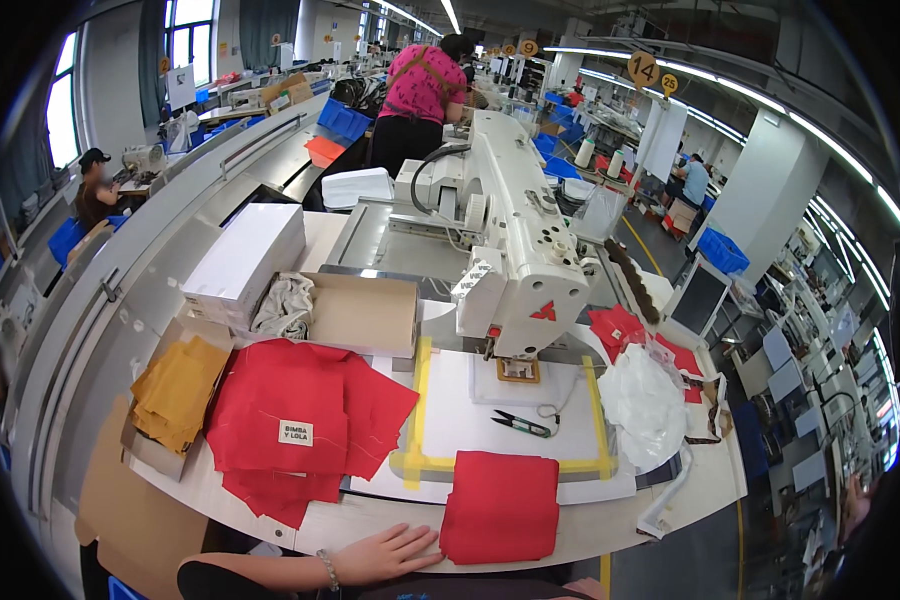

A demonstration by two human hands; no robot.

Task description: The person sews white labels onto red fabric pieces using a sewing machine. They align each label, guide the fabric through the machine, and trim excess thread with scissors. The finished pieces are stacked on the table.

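Note:
My left hand (392,553) lies flat on the table's front edge, fingers stretched out, holding nothing. Its fingertips reach the left edge of a stack of folded red fabric (500,508). Only a sliver of skin shows at the lower edge, right of that stack; my right hand itself is not visible. Farther left is a loose pile of red fabric pieces (280,405), the top one bearing a white label (296,432). Black-handled thread snips (521,424) rest on a white sheet bordered with yellow tape, under the head of a white sewing machine (530,250).
On the left stand a box of mustard-yellow fabric pieces (178,390), a white box (245,262) and an open cardboard box (365,315). A white plastic bag (642,405) and red scraps (616,330) lie right of the machine. A person in a pink top (425,85) stands beyond.

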